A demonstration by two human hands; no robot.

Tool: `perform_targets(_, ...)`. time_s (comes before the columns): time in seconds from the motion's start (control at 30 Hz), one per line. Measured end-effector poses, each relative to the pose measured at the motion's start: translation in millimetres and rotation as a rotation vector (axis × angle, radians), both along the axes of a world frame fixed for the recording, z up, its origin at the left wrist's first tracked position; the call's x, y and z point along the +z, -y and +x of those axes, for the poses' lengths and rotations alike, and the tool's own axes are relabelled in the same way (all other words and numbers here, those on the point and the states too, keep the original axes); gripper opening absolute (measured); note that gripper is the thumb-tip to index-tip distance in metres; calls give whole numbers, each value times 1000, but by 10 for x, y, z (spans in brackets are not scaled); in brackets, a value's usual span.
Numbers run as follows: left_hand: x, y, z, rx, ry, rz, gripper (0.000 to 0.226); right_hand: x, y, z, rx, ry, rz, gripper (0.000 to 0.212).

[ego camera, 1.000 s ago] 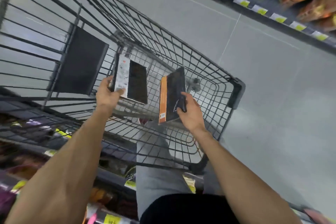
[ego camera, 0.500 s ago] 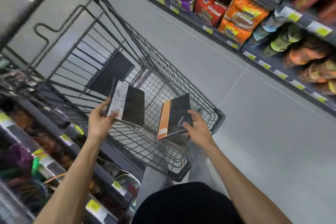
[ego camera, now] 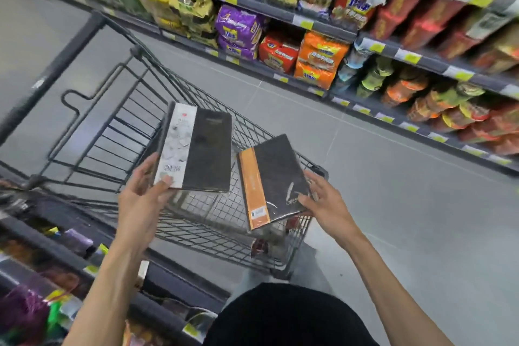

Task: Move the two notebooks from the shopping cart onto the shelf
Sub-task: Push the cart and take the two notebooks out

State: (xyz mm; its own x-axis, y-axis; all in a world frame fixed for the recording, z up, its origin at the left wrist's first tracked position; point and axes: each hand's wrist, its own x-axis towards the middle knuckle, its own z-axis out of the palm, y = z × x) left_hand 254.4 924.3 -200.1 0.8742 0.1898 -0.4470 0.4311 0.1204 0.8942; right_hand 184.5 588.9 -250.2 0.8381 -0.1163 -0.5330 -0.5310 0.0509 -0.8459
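Left hand, left of centre: pinching white-banded notebook at its lower corner, thumb on cover, fingers behind. Held above shopping cart, mid-frame. Just to the right, orange-banded notebook, gripped at its right edge by right hand, fingers curled round. Probably light and stiff, all 2; glossy wrap likely slippery, so better gripped deeper along an edge than by a corner. Shelf across upper right, well apart.
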Motion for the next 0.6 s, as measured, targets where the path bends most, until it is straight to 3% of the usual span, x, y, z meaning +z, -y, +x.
perform_targets(0.3,397,611,136,-164,151,-104,56,515,550,-466,-347,238,-43,57)
perform_targets(0.6,795,2256,-2,-395,266,-183,57,994,1822,-1215,-676,515,-92,62)
